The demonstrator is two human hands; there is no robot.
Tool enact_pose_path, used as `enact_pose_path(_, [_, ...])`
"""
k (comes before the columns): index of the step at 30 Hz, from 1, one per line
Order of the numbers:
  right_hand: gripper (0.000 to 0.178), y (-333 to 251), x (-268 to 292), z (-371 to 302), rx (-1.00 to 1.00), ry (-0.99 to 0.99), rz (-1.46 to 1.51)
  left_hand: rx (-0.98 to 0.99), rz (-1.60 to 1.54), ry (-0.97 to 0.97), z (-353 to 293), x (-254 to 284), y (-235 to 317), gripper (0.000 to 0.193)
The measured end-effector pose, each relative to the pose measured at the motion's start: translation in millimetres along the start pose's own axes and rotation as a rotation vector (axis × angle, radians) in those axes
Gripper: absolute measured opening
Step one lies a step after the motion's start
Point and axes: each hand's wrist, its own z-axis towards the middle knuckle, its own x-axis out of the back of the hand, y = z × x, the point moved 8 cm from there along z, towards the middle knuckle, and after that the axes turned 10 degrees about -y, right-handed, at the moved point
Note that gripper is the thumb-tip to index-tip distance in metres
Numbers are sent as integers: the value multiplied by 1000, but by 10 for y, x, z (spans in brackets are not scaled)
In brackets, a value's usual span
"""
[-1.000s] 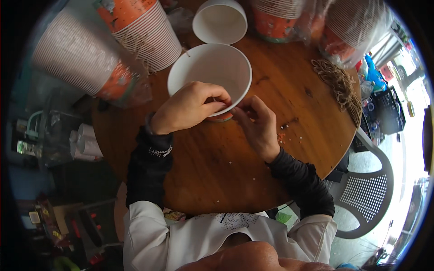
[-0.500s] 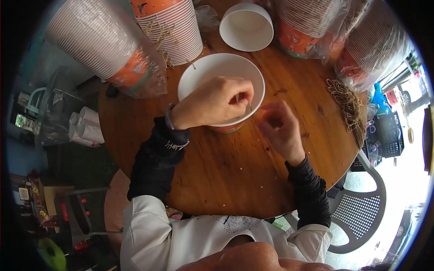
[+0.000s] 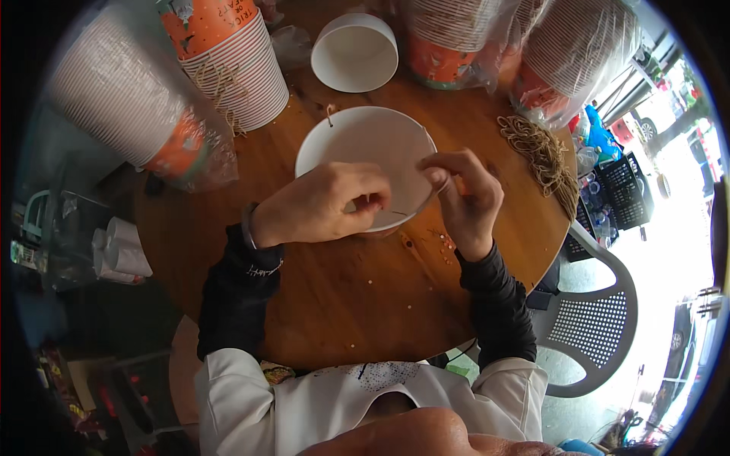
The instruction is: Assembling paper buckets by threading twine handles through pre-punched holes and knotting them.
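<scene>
A white-lined paper bucket [image 3: 363, 129] stands on the wooden table in front of me, its mouth toward me. A short knotted piece of twine [image 3: 330, 115] sticks up from its far left rim. My left hand [image 3: 323, 201] reaches over the near left rim, fingers curled together inside the mouth; what they hold is hidden. A thin dark strand [image 3: 398, 213] shows beside those fingertips, near the front rim. At the right rim, my right hand [image 3: 468, 201] has its thumb and forefinger pinched together; anything between them is too small to make out.
An empty white bucket [image 3: 354, 53] lies tipped behind. Stacked orange-and-white buckets [image 3: 243, 76] with twine on them stand at the back left, bagged stacks [image 3: 125, 99] beside them and more [image 3: 574, 61] at the back right. A twine bundle [image 3: 540, 159] lies at the right edge, near a grey chair [image 3: 589, 334].
The view has shifted, so the tabletop things sit farther left. My right hand has come from beside the bucket to its right rim and pinched. My left hand has drawn back from that rim.
</scene>
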Motion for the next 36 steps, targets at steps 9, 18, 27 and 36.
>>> enact_pose_path(9, [21,-129,-367,-5,58,-283,-134,-67,42,352,21,232,177,16])
enact_pose_path(18, [18,-43,-265,-81,-83,9,9,241,-307,240,-61,9,-39,19])
enact_pose_path(27, [33,-29,-189,-75,22,55,35,365,-626,321,-133,11,-316,15])
enact_pose_path(36, [55,-344,-239,35,306,-121,-239,190,-574,335,-38,26,-197,11])
